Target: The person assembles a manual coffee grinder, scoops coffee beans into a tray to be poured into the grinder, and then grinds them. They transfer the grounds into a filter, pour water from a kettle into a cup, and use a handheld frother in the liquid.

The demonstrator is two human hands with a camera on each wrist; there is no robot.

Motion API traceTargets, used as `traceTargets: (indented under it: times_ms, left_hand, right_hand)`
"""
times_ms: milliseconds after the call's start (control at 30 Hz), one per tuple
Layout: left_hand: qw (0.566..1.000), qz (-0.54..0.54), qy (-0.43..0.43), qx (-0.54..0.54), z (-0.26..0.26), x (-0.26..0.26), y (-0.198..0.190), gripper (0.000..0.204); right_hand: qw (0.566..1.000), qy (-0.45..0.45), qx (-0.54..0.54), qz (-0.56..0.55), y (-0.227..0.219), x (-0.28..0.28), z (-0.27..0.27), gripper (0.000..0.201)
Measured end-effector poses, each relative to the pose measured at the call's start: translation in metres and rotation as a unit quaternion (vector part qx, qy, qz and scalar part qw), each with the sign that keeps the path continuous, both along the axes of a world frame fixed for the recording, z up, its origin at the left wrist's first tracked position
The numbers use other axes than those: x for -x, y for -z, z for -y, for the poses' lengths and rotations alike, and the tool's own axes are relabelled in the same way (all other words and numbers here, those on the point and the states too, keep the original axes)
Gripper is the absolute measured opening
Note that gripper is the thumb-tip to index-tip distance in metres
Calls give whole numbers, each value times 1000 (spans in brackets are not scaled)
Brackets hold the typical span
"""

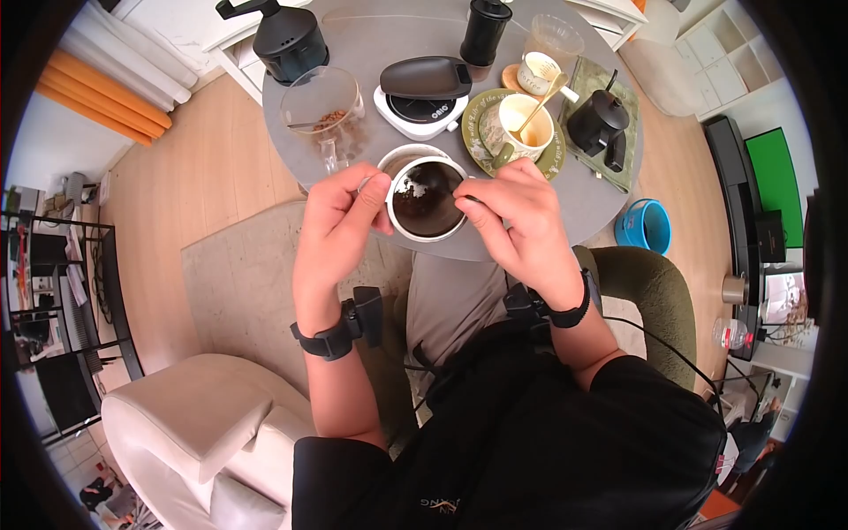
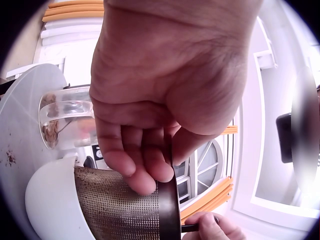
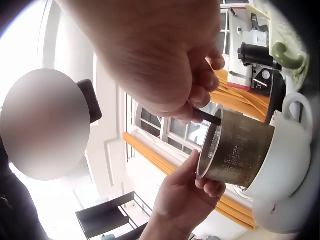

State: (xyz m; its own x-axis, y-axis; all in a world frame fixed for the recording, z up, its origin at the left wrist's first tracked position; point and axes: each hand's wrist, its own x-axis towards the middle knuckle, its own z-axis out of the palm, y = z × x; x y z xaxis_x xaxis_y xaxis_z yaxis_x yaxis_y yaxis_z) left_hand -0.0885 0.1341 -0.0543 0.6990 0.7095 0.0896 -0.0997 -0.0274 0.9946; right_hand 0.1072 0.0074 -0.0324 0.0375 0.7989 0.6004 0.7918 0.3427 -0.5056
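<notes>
Both hands hold a cylindrical metal mesh filter near the table's front edge, its dark inside facing up. The left hand pinches its rim from the left. Between the thumb and fingers of the right hand is the filter's short dark handle. In the left wrist view, brown residue clings to the mesh, and its lower end sits in a white cup. The right wrist view shows the filter partly inside the same handled cup. How deep it reaches is hidden.
A clear pitcher with brown pieces, a white scale with a dark item on it, and a black grinder stand behind. Right are a cup with a spoon on a green plate and a black kettle on a cloth.
</notes>
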Motion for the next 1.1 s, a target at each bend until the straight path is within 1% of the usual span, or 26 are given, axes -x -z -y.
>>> traceTargets:
  times_ms: [100, 167, 200, 267, 300, 367, 433, 500, 567, 600, 667, 700, 767, 800, 867, 900, 967, 1000, 1067, 1100]
  left_hand:
    - [1000, 1, -1, -3, 1, -1, -1, 24]
    - [1000, 2, 1, -8, 1, -2, 0, 24]
    - [1000, 5, 6, -7, 0, -2, 2, 24]
    - [1000, 9, 11, -7, 0, -2, 3, 23]
    - [1000, 8, 5, -1, 0, -2, 3, 23]
    - [1000, 8, -2, 5, 0, -1, 1, 23]
    - [1000, -10, 0, -1, 0, -1, -2, 26]
    - [1000, 0, 2, 3, 2, -3, -1, 24]
    - [1000, 10, 3, 8, 2, -4, 0, 23]
    - [1000, 8, 6, 3, 2, -3, 0, 23]
    - [1000, 5, 7, -2, 1, -2, 1, 23]
    - [1000, 8, 0, 0, 1, -2, 1, 23]
    - [1000, 11, -7, 2, 1, -1, 0, 24]
    - [1000, 9, -6, -2, 0, 0, -1, 24]
    - [1000, 7, -5, -6, 0, -1, -1, 24]
    - [1000, 5, -3, -8, 0, -1, 1, 24]
    - [1000, 2, -1, -10, 0, -2, 1, 24]
    - [1000, 2, 0, -9, 0, -2, 1, 24]
    - [1000, 1, 0, -7, 1, -1, 0, 23]
    - [1000, -6, -3, -9, 1, 0, -2, 24]
  right_hand:
    - [1000, -4, 15, -20, -5, 1, 3, 10]
    - [992, -112, 54, -23, -8, 2, 3, 10]
    - [992, -111, 53, -23, -6, 2, 2, 10]
    - [997, -83, 4, -3, -2, 2, 0, 9]
    - [997, -83, 4, -3, -2, 1, 0, 9]
    - [1000, 8, -9, 15, -4, -1, 0, 9]
    - [1000, 3, 4, 8, -5, -1, 2, 9]
    - [1000, 0, 17, 2, -6, 0, 4, 9]
    - [997, -63, 36, 0, -7, 4, 4, 10]
    - [997, -63, 36, 0, -6, 3, 3, 10]
    - [999, -28, -28, 14, -2, 2, -1, 10]
    - [999, -29, -27, 14, -2, 1, -1, 10]
    - [999, 34, -3, 25, -3, -2, 2, 11]
    - [999, 34, -3, 25, -4, -2, 2, 11]
    - [999, -28, 22, 16, -8, -1, 3, 12]
    - [999, -28, 22, 16, -7, 1, 3, 12]
    - [998, -65, 13, 10, -4, 4, 2, 12]
    - [998, -66, 13, 9, -2, 4, 1, 12]
    - [999, -19, -21, 29, 2, 1, -1, 12]
    - [999, -19, -21, 30, 1, 1, 1, 12]
